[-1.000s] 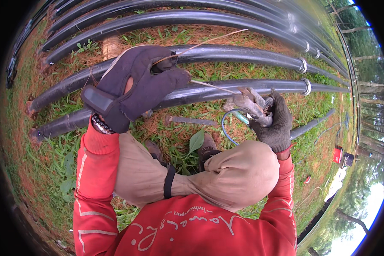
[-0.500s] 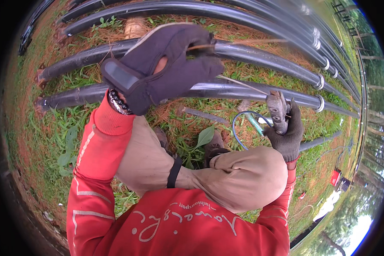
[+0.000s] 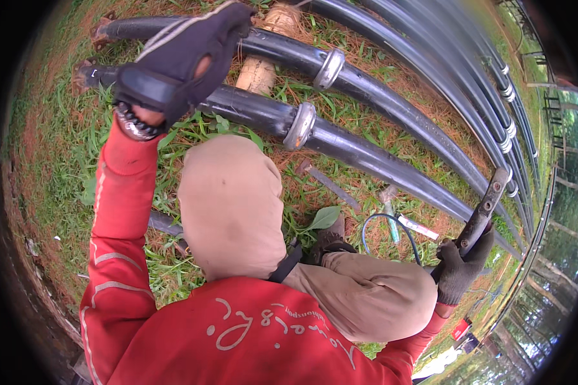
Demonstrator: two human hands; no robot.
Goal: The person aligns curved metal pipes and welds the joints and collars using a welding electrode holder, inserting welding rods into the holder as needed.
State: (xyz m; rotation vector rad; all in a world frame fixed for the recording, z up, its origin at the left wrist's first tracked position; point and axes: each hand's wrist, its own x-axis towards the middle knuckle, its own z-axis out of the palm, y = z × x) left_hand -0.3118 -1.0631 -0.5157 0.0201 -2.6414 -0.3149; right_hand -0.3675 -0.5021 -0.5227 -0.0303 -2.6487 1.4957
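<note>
My left hand [image 3: 185, 67], in a dark glove with a wrist strap, is raised over the left part of two black pipes; its fingers are turned away and partly hidden, so I cannot tell what they hold. My right hand [image 3: 464, 266], in a grey-brown knit glove, grips a worn grey metal bar-like tool [image 3: 485, 208] with round holes or rivets along it. The tool tilts up and to the right, overlapping the far end of the nearer black pipe [image 3: 366, 157] in view. A farther black pipe [image 3: 392, 96] runs beside it. Each carries a metal ring.
A wooden log [image 3: 257, 75] lies crosswise under the pipes. More black pipes [image 3: 424, 70] run at the upper right. On the grass are a flat metal bar with a rusty head [image 3: 331, 183], a teal-handled tool [image 3: 392, 224] and a blue-black hose loop [image 3: 366, 234]. My bent knees are in front.
My left hand has moved left and upward. My right hand has moved down and to the right, still holding the metal tool. The view has shifted, bringing the pipe rings and log more into sight.
</note>
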